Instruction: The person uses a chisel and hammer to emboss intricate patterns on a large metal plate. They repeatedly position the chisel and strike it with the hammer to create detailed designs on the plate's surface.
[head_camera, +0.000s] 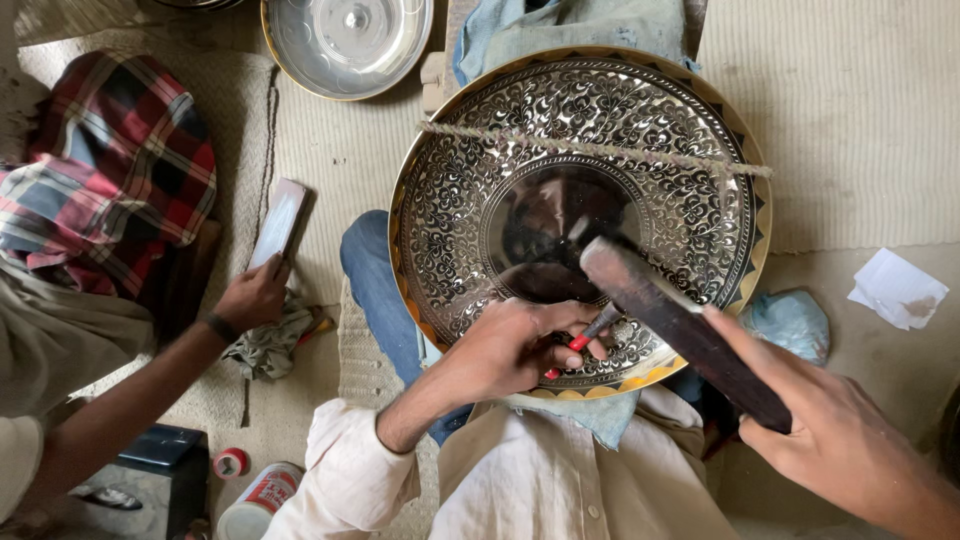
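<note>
Engraving step was underway: left hand (510, 352) pinched a small red-handled chisel (588, 334) against the large round engraved brass tray (690, 215) resting on the lap; right hand (835, 435) clenched a dark wooden mallet (672, 315) just above. Next likely needed a square strike on the chisel head.

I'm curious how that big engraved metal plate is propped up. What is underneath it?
Under the big engraved metal plate show a blue-trousered knee, pale blue cloth at its far edge and a light blue rag beside the rim. Whatever supports its middle is covered by the plate.
</note>
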